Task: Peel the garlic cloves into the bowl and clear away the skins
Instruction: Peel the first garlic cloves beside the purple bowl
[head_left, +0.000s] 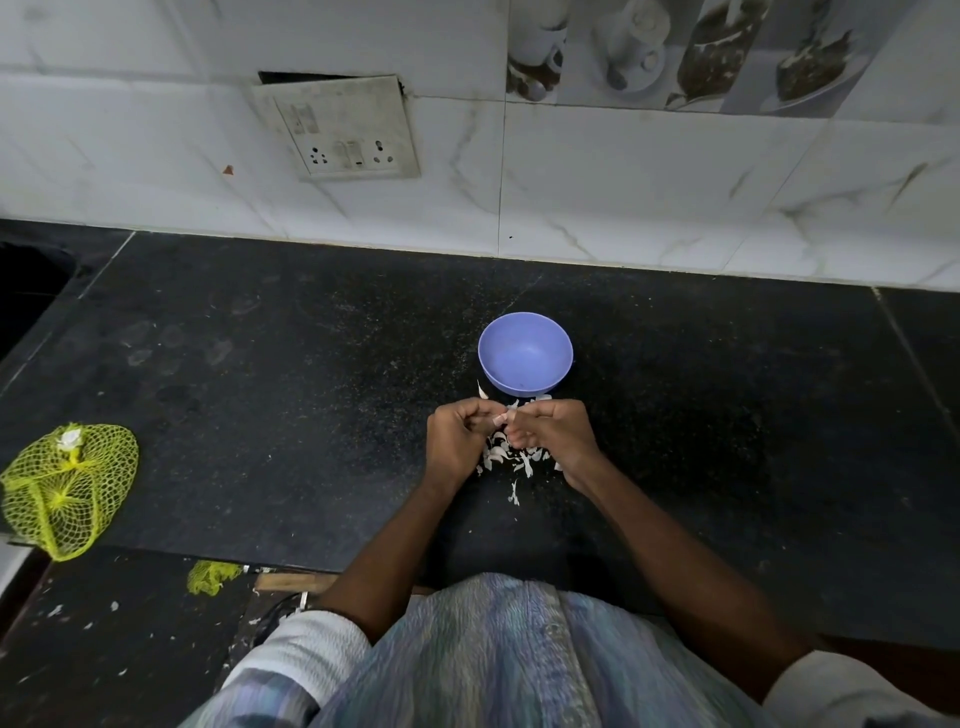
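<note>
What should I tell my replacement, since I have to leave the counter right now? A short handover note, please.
Left hand and right hand: both pinch one small pale garlic clove between them, mid-peel, just in front of the round purple plastic bowl.
Bowl: looks empty, no peeled cloves visible.
White papery garlic skins lie scattered on the black stone counter under the hands.
Yellow mesh net bag lies far left.
Left: finish the peeling, drop the cloves in the bowl, clear the skins.

Black counter (260, 364); marbled wall tiles (623, 182)
</note>
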